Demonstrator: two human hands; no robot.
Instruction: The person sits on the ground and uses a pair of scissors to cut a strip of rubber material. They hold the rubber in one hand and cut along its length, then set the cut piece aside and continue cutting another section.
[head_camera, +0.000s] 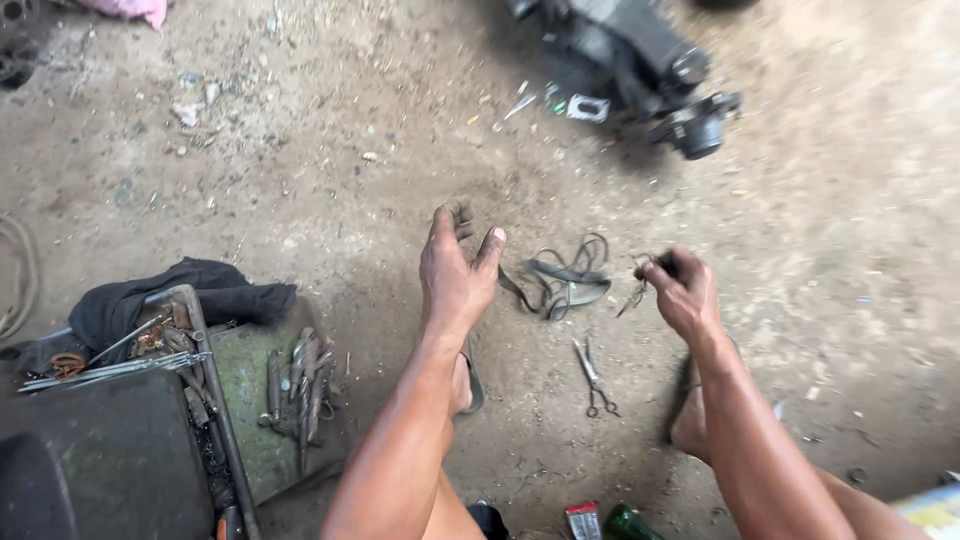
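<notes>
Here, seen from above, the left hand (455, 275) hangs spread over the dirt floor (330, 190), fingers loose, holding nothing. The right hand (680, 290) is pinched closed on a small dark metal piece (637, 290), thin and dangling. Between them, nearer the left thumb, lies a tangle of rubbery straps (565, 280), its long side running left to right. Slim steel pliers (594, 378) lie closer to the body, pointing away. A rusty tool pile (297, 390) sits on a green lid.
</notes>
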